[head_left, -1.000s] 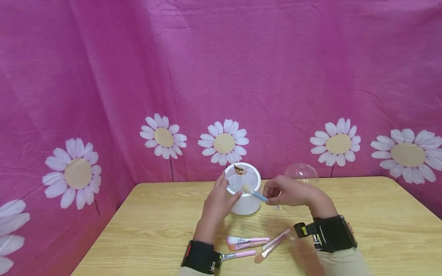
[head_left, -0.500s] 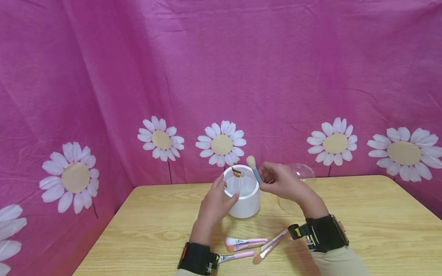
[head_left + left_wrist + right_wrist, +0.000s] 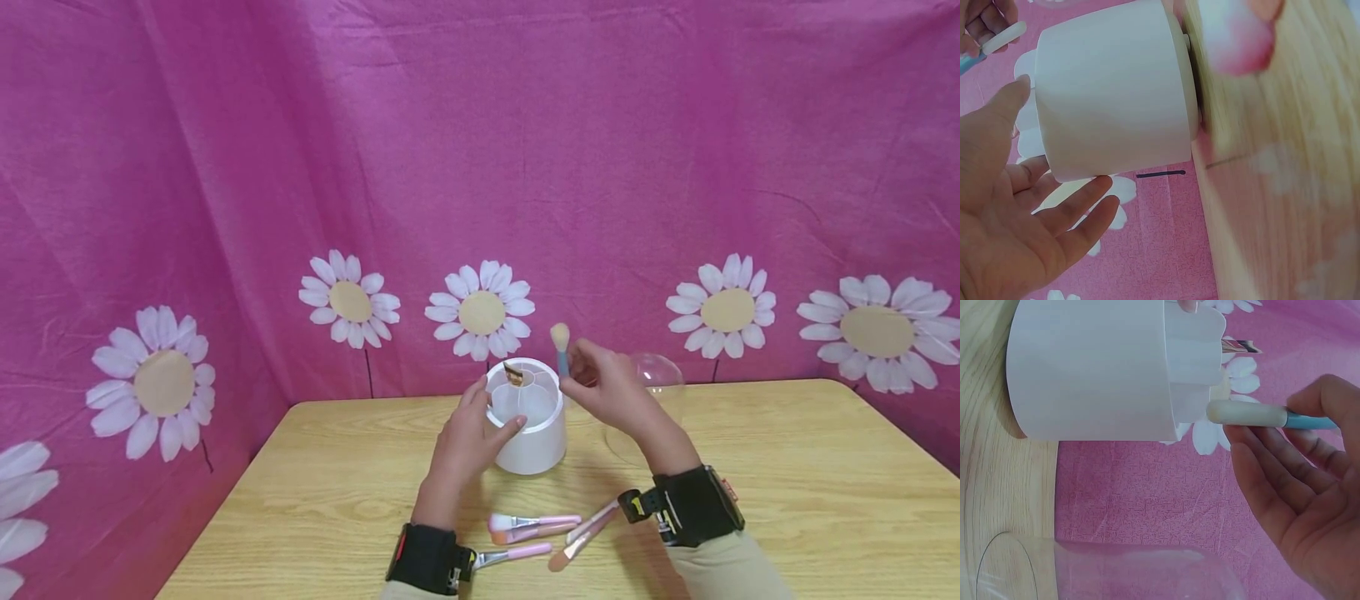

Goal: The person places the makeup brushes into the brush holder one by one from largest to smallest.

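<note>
A white round makeup brush holder (image 3: 531,450) with clear dividers inside stands on the table. My left hand (image 3: 467,437) holds it at the left side, thumb at the front of the rim. In the left wrist view the thumb touches the rim of the white wall (image 3: 1113,94), with the fingers around the side. Above the right rim, my right hand (image 3: 617,387) pinches a makeup brush (image 3: 561,342) by its blue handle, bristles up. The right wrist view shows the handle's cream end (image 3: 1244,414) pointing toward the holder's open top, apart from it.
Several pink-handled makeup brushes (image 3: 528,551) lie in front of the holder on the wooden table (image 3: 337,500). A clear dome cover (image 3: 660,371) stands at the right, behind my right hand. A small gold-brown piece (image 3: 513,375) sticks up inside the holder. Pink flowered cloth (image 3: 600,167) hangs behind.
My right hand has risen and turned the brush from lying slanted over the front rim to nearly upright, bristles up. The left hand has stayed on the holder.
</note>
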The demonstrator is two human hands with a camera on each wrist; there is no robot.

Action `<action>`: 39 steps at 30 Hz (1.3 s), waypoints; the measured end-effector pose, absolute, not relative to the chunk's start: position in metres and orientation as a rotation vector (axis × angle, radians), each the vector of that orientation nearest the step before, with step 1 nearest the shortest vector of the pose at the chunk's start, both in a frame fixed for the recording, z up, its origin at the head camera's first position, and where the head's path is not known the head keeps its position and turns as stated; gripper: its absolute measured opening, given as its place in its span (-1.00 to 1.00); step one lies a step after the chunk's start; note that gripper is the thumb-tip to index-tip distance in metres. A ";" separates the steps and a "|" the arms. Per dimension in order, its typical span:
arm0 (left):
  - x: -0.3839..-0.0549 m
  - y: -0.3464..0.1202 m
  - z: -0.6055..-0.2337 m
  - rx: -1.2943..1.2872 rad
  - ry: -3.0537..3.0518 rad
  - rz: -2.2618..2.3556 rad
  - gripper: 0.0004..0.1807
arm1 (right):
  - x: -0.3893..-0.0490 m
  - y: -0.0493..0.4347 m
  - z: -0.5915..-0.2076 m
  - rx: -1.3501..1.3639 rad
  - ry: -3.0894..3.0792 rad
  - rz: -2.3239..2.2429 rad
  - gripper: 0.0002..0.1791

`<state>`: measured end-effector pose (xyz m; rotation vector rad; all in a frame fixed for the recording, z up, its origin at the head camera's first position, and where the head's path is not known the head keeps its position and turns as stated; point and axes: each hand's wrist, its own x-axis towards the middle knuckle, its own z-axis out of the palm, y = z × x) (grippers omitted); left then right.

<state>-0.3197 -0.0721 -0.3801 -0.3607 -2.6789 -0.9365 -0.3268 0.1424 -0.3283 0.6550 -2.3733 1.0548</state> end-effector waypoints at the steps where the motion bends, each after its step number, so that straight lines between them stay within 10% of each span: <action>1: -0.320 -0.072 -0.380 -0.357 -2.679 -0.933 -0.13 | -0.326 0.142 -0.328 0.643 -2.373 1.056 -0.87; 39: -0.321 -0.078 -0.377 -0.368 -2.599 -0.874 -0.42 | -0.327 0.135 -0.329 0.513 -2.227 1.045 -0.83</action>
